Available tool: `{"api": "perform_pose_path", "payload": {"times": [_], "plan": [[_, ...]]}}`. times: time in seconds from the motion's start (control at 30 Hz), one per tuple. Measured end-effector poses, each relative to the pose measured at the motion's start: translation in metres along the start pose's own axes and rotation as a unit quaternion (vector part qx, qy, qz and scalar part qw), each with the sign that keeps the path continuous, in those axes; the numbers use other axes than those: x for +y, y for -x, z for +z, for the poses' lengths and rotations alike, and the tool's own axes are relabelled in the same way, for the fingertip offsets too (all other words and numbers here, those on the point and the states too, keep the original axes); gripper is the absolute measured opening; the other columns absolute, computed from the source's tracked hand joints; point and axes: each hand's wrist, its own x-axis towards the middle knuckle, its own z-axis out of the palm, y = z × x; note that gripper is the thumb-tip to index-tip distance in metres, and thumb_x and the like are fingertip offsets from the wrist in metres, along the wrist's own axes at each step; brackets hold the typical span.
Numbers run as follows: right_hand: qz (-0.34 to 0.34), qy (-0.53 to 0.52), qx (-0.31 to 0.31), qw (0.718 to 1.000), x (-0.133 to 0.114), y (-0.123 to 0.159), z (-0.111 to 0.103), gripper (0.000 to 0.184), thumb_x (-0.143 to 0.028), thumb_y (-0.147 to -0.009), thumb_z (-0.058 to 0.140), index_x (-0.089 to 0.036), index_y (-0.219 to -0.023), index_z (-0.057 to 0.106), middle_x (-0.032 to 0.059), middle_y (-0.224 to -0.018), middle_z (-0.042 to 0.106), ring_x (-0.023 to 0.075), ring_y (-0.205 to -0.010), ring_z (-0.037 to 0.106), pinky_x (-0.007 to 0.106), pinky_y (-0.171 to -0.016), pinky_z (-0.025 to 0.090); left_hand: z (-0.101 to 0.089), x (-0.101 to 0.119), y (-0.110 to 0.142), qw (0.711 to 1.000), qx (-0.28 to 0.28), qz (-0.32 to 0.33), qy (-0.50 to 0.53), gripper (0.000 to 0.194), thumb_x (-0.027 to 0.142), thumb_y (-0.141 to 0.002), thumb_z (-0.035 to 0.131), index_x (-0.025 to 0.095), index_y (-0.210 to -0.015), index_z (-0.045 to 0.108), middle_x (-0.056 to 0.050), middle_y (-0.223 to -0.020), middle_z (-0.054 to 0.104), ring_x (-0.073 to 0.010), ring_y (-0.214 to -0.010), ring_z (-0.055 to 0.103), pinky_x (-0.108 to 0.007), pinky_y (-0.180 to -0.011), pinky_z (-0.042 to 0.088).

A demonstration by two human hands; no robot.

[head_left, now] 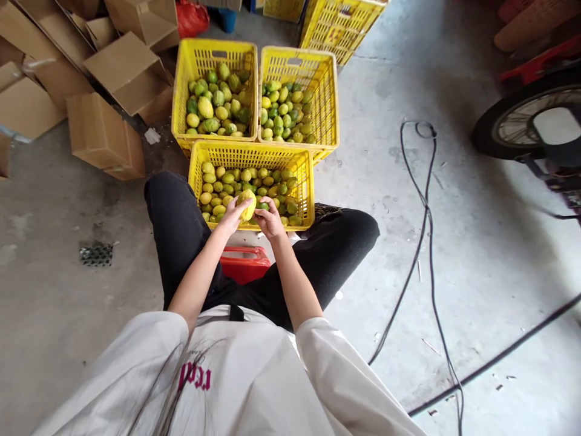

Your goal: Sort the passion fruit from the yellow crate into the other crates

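I sit over a yellow plastic crate [195,166] full of green and yellow citrus fruits. My left hand [232,215] is wrapped round a yellow fruit [248,203] held over the crate's near edge. My right hand [270,219] hovers just to the right of that fruit, fingers curled over the fruits in the crate; what it holds, if anything, I cannot make out. Two more yellow crates, one at the back left [181,91] and one at the back right [333,97], stand behind the near one, each filled with similar fruits.
A red stool [245,266] shows between my knees. Cardboard boxes [106,136] pile up at the left. Another yellow crate [338,24] lies further back. A black cable [424,218] runs across the concrete floor at the right, near a wheel [521,121]. A floor drain [96,254] sits at the left.
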Motion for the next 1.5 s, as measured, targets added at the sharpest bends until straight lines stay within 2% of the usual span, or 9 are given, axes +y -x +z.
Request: {"api": "perform_pose_path", "payload": {"times": [0.17, 0.37, 0.5, 0.77, 0.93, 1.07, 1.23, 1.4, 1.5], "plan": [[-0.006, -0.025, 0.033, 0.999, -0.007, 0.0, 0.004, 0.016, -0.034, -0.079, 0.075, -0.027, -0.084, 0.062, 0.0005, -0.109, 0.073, 0.0208, -0.107, 0.068, 0.029, -0.08, 0.064, 0.0, 0.005, 0.001, 0.996, 0.027, -0.045, 0.072, 0.018, 0.036, -0.101, 0.062, 0.02, -0.099, 0.071, -0.005, -0.087, 0.076, -0.0227, -0.094, 0.077, -0.028, -0.076, 0.061], [-0.012, -0.039, 0.001, 0.999, -0.017, -0.001, 0.002, 0.027, -0.037, -0.084, 0.071, -0.03, -0.11, 0.07, 0.0045, -0.127, 0.078, 0.0266, -0.137, 0.066, 0.044, -0.1, 0.066, 0.005, 0.014, 0.007, 0.991, -0.02, -0.011, 0.13, 0.022, 0.017, -0.103, 0.052, 0.021, -0.114, 0.071, -0.006, -0.112, 0.08, -0.0211, -0.118, 0.077, -0.03, -0.097, 0.063], [-0.011, -0.04, 0.024, 0.999, -0.009, -0.002, 0.006, 0.031, -0.04, -0.084, 0.081, -0.028, -0.111, 0.072, 0.0045, -0.123, 0.08, 0.0268, -0.133, 0.07, 0.042, -0.099, 0.067, 0.007, 0.015, 0.012, 0.99, -0.035, 0.032, 0.135, 0.022, 0.012, -0.102, 0.06, 0.024, -0.118, 0.068, -0.004, -0.121, 0.077, -0.0184, -0.121, 0.077, -0.031, -0.103, 0.061], [-0.007, -0.013, 0.033, 0.999, -0.001, 0.002, 0.008, 0.038, -0.024, -0.067, 0.09, -0.029, -0.097, 0.067, -0.0044, -0.094, 0.069, 0.0186, -0.099, 0.069, 0.028, -0.081, 0.064, 0.003, 0.006, 0.008, 0.998, 0.021, 0.019, 0.061, 0.047, -0.003, -0.079, 0.077, 0.026, -0.113, 0.066, 0.003, -0.102, 0.074, -0.0124, -0.104, 0.073, -0.018, -0.087, 0.055], [-0.018, -0.019, 0.047, 0.999, 0.002, 0.001, 0.006, 0.037, -0.024, -0.066, 0.089, -0.028, -0.093, 0.065, -0.0057, -0.09, 0.065, 0.0143, -0.088, 0.064, 0.024, -0.077, 0.061, 0.006, 0.008, 0.005, 0.996, 0.045, -0.013, 0.072, 0.033, 0.009, -0.09, 0.071, 0.026, -0.118, 0.067, 0.001, -0.102, 0.075, -0.0147, -0.1, 0.073, -0.022, -0.086, 0.057], [-0.028, -0.011, 0.054, 0.998, 0.001, -0.002, 0.005, 0.039, -0.029, -0.068, 0.09, -0.03, -0.096, 0.063, -0.0049, -0.094, 0.066, 0.0163, -0.096, 0.067, 0.026, -0.082, 0.063, 0.008, 0.012, 0.006, 0.992, 0.045, -0.031, 0.116, 0.028, 0.007, -0.099, 0.051, 0.02, -0.114, 0.071, -0.004, -0.104, 0.078, -0.0176, -0.105, 0.076, -0.026, -0.091, 0.06], [-0.003, -0.069, 0.035, 0.997, -0.012, -0.001, 0.006, 0.031, -0.051, -0.082, 0.07, -0.029, -0.103, 0.067, 0.0043, -0.113, 0.075, 0.0281, -0.123, 0.069, 0.04, -0.09, 0.067, 0.011, 0.013, 0.011, 0.99, -0.023, -0.012, 0.14, 0.029, 0.013, -0.097, 0.067, 0.021, -0.125, 0.071, -0.007, -0.114, 0.081, -0.0209, -0.12, 0.077, -0.031, -0.104, 0.06], [0.042, -0.091, -0.032, 0.994, -0.02, 0.008, 0.013, 0.026, -0.033, -0.081, 0.071, -0.027, -0.107, 0.067, 0.0048, -0.109, 0.079, 0.0282, -0.122, 0.073, 0.046, -0.097, 0.068, 0.011, 0.017, 0.011, 0.991, 0.017, 0.004, 0.136, 0.007, 0.018, -0.099, 0.066, 0.02, -0.101, 0.073, -0.007, -0.104, 0.08, -0.0231, -0.124, 0.075, -0.03, -0.104, 0.06], [0.057, -0.08, -0.011, 0.995, -0.016, 0.009, 0.017, 0.025, -0.028, -0.083, 0.079, -0.028, -0.103, 0.064, 0.0011, -0.102, 0.077, 0.0236, -0.113, 0.075, 0.04, -0.095, 0.069, 0.009, 0.017, 0.012, 0.99, 0.046, -0.01, 0.135, 0.017, 0.023, -0.104, 0.059, 0.022, -0.091, 0.07, -0.006, -0.097, 0.077, -0.0228, -0.119, 0.076, -0.03, -0.099, 0.062]]}}
